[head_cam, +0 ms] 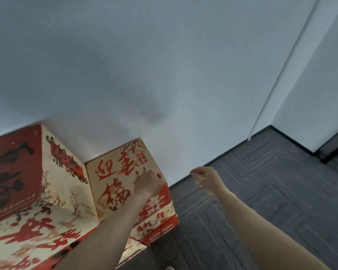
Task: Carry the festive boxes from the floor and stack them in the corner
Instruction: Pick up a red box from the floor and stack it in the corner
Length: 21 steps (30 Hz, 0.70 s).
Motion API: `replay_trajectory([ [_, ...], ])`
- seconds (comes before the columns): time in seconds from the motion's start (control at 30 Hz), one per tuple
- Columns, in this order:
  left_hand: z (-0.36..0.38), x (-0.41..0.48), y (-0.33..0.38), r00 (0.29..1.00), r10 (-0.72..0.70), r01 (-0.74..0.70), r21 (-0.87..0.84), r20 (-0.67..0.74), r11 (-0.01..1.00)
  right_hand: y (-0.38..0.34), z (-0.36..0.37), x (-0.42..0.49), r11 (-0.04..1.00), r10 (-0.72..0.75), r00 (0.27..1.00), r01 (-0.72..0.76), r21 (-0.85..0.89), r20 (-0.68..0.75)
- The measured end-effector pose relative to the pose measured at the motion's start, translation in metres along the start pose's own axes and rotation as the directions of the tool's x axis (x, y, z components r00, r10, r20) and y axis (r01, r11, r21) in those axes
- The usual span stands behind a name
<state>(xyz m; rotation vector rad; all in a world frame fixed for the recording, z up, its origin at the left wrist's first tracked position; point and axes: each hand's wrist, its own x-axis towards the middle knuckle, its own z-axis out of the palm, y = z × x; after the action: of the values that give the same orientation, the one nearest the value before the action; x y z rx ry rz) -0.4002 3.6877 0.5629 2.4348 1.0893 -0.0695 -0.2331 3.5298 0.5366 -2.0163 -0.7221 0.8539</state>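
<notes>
Red-and-cream printed cardboard boxes point(62, 182) are stacked at the wall; left hand point(148, 182) fingers grip the smallest box point(109, 184), right hand point(203, 178) loosely curled, empty.

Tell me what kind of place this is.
Likely an indoor room, perhaps an office or storeroom: a plain pale wall, dark grey carpet-tile floor with black skirting, and festive boxes stacked against the wall.
</notes>
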Motion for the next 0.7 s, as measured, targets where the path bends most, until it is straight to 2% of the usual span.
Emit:
replay_trajectory([
  [0.17,0.041,0.008,0.135,0.973,0.220,-0.222,0.019,0.073,0.975,0.056,-0.111,-0.084,0.993,0.057,0.963,-0.028,0.114,-0.263],
  [0.27,0.090,-0.018,0.246,0.907,0.396,-0.404,0.032,0.143,0.914,0.120,-0.186,-0.157,0.968,0.198,0.879,-0.105,0.229,-0.434],
  [0.43,0.185,-0.087,0.421,0.713,0.652,-0.677,0.011,0.256,0.736,0.227,-0.291,-0.306,0.898,0.416,0.607,-0.156,0.412,-0.677],
  [0.57,0.249,-0.158,0.534,0.517,0.783,-0.830,-0.021,0.345,0.557,0.296,-0.342,-0.427,0.821,0.564,0.389,-0.166,0.547,-0.728],
  [0.7,0.305,-0.224,0.630,0.318,0.851,-0.922,-0.074,0.418,0.381,0.352,-0.373,-0.529,0.757,0.653,0.154,-0.145,0.637,-0.742],
])
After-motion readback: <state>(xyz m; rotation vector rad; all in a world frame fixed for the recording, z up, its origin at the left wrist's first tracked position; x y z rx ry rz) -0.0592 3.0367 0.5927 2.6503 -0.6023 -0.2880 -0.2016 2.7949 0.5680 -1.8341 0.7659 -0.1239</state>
